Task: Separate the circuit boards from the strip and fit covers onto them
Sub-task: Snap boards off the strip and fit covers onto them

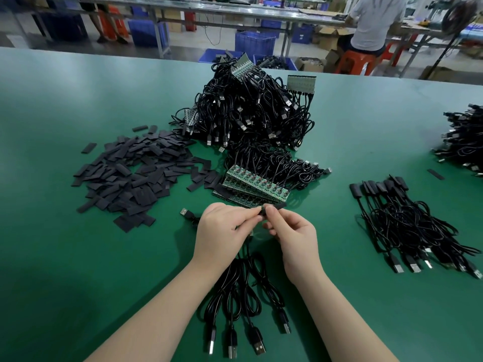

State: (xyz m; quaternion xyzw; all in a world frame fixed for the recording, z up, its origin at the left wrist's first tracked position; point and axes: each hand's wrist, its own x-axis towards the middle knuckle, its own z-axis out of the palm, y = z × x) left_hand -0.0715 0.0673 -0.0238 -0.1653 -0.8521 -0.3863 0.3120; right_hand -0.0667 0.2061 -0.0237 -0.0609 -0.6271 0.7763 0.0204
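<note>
My left hand (pixel 222 231) and my right hand (pixel 290 233) meet over the green table, just in front of a strip of green circuit boards (pixel 254 185). Between the fingertips of both hands sits a black cover (pixel 274 206) on a small board; my right thumb and forefinger pinch it, and my left fingers pinch the board end beside it. Several black USB cables (pixel 243 296) hang from my hands toward me, their plugs lying near the table's front. A heap of loose flat black covers (pixel 136 176) lies to the left.
A tall tangle of black cables with board strips (pixel 248 111) rises behind the strip. Covered cables (pixel 407 220) lie in a bundle at the right, another cable heap (pixel 462 142) at the far right edge. A seated person (pixel 371 27) and blue crates (pixel 256 43) are beyond the table.
</note>
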